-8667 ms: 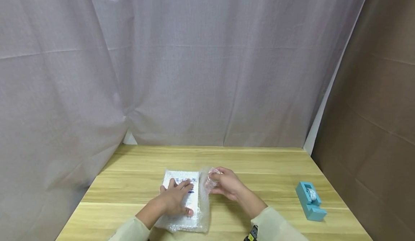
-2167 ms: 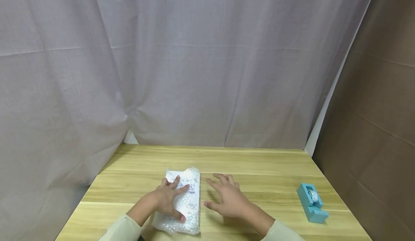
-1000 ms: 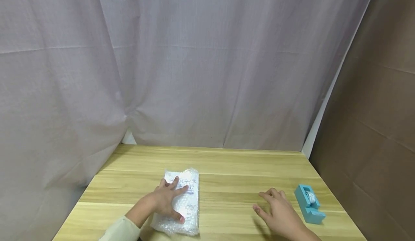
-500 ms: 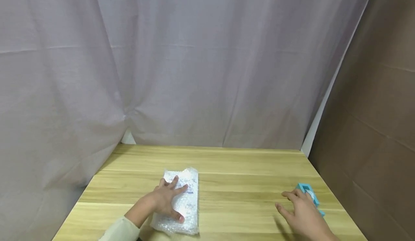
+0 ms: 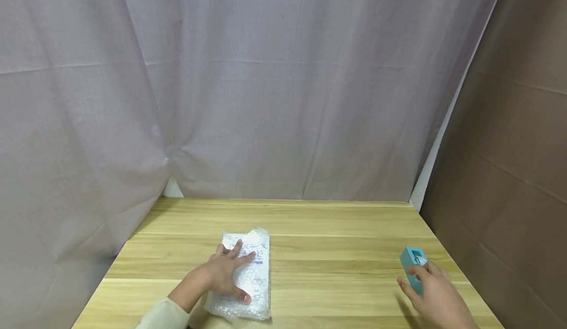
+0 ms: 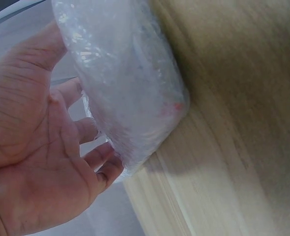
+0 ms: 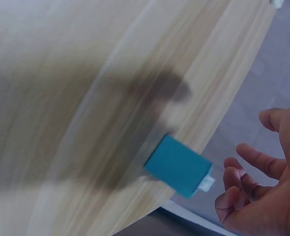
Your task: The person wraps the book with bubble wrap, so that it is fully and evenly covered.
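A flat white box in bubble wrap (image 5: 259, 285) lies on the table, with blurred blue print showing through. My left hand (image 5: 221, 274) rests on top of it, fingers spread and thumb toward its near end. In the left wrist view, those fingertips touch the wrapped box (image 6: 125, 73) along one side. On the right stands a blue tape dispenser (image 5: 408, 257) with a pale tape roll. My right hand (image 5: 440, 297) is just over it, hiding its near part. The right wrist view has the dispenser (image 7: 178, 164) apart from the loosely bent fingers of the right hand (image 7: 270, 184).
The wooden table (image 5: 336, 260) stretches between the two hands. Behind it hangs a grey curtain (image 5: 248, 122), and a brown cloth (image 5: 509, 147) borders the right side.
A loose flap of bubble wrap, earlier in my right hand, now lies folded over the box. My right hand has moved right, to the tape dispenser. The left hand stays on the box.
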`<state>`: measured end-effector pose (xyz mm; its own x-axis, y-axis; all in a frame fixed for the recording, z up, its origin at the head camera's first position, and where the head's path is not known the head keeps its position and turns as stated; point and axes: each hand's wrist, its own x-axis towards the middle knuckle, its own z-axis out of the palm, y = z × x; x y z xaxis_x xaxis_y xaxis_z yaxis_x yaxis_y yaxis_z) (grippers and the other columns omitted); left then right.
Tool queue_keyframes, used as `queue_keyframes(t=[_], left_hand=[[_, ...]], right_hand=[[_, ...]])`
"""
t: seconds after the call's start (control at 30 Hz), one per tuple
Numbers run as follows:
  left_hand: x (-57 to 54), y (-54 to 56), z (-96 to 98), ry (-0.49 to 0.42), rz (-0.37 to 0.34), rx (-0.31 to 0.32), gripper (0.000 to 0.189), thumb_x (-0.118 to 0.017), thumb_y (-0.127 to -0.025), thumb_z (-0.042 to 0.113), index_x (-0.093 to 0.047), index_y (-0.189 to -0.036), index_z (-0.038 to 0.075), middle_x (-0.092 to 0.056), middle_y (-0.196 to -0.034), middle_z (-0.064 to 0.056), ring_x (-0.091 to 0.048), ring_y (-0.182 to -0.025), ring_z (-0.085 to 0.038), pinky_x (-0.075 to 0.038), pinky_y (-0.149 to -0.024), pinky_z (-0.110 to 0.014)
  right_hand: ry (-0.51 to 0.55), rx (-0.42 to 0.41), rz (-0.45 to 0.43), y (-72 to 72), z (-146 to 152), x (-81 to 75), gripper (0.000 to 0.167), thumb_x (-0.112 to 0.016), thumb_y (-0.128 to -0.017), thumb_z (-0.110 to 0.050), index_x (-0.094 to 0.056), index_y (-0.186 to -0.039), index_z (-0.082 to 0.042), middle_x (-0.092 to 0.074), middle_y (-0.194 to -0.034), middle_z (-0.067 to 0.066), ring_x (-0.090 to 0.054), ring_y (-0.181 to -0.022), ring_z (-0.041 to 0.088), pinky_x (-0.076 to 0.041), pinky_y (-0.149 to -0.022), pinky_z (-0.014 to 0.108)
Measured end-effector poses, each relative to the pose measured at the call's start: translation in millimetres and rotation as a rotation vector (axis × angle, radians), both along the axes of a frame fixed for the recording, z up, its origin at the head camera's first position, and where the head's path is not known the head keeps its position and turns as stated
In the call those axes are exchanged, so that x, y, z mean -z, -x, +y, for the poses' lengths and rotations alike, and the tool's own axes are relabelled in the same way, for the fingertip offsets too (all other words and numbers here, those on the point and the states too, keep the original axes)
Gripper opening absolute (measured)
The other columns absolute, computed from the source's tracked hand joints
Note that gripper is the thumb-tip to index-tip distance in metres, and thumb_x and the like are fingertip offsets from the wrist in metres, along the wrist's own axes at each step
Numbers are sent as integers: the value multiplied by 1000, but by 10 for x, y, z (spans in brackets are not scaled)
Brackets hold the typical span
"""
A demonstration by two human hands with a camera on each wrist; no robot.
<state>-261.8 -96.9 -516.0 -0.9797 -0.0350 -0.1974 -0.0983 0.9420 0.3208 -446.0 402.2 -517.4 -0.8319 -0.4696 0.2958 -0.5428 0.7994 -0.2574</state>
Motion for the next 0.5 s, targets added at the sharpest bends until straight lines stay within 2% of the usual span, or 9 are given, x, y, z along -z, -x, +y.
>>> queue_keyframes(t=[0.17, 0.3, 0.4, 0.5], left_hand=[[-6, -1, 2, -10, 8, 0, 117, -96, -71, 62, -41, -171, 38, -17, -185, -19, -18, -162, -62, -44, -113, -86], [-20, -13, 4, -14, 10, -3, 117, -97, -71, 61, -41, -171, 37, -17, -185, -19, -22, -161, -58, -47, -111, -84], [-36, -16, 8, -10, 13, -6, 116, -97, -71, 60, -41, -171, 37, -17, -185, -18, -25, -160, -56, -49, -110, -82], [-52, -17, 17, -16, 13, -9, 116, -97, -72, 60, -41, -171, 37, -17, -186, -18, -26, -159, -56, -49, -110, -82]], right_hand=[[0, 17, 5, 71, 123, 76, 29, -79, -103, -33, -73, -107, -4, -65, -99, 16, -61, -88, 33, -57, -67, 50], [-12, 25, -2, 128, 225, 122, 19, -78, -102, -23, -71, -101, -5, -62, -92, 13, -56, -82, 28, -50, -64, 41], [-30, 29, -35, 172, 290, 124, 11, -75, -102, -15, -69, -98, -6, -59, -89, 9, -52, -79, 24, -43, -66, 38], [-39, 46, -86, 209, 339, 115, 8, -71, -102, -11, -68, -99, -5, -59, -90, 11, -52, -78, 24, -43, -65, 38]])
